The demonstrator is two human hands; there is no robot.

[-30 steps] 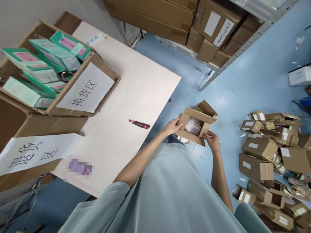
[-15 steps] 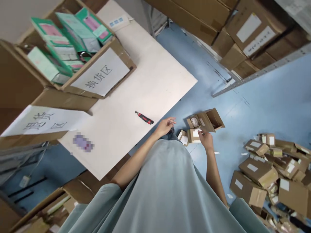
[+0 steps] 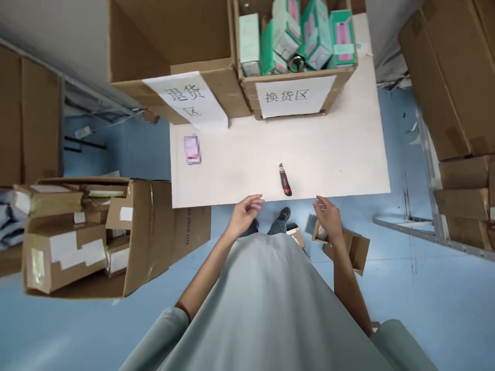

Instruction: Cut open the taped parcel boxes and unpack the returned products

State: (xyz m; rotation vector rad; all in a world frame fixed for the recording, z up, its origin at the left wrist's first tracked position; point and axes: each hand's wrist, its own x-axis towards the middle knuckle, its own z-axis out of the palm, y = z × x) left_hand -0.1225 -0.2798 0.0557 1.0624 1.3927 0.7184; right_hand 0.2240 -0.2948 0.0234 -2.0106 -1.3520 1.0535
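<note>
Just off the near edge of the white table [image 3: 240, 175], my left hand [image 3: 243, 214] hovers with its fingers loosely bent and apart, holding nothing. My right hand [image 3: 328, 214] is also at this edge, farther right, its fingers loosely stretched and nothing in them. Between the two, on the tabletop, lies a black and red utility knife [image 3: 285, 180], its tip pointing away from me. Neither hand touches it. A small pinkish-purple item [image 3: 192, 150], blurred by pixels, rests at the table's left side.
At the table's back stand an open carton [image 3: 201, 72] with a paper sign and another carton [image 3: 247, 98] of green-and-white boxes [image 3: 317, 38]. A large carton [image 3: 147, 232] of parcels is at left. Small opened boxes [image 3: 358, 252] lie on the floor, a metal rack [image 3: 433, 196] at right.
My view has swung left, so the table now lies straight ahead and the pile of floor boxes is out of sight. My right hand has moved up to the table edge. The knife stays put.
</note>
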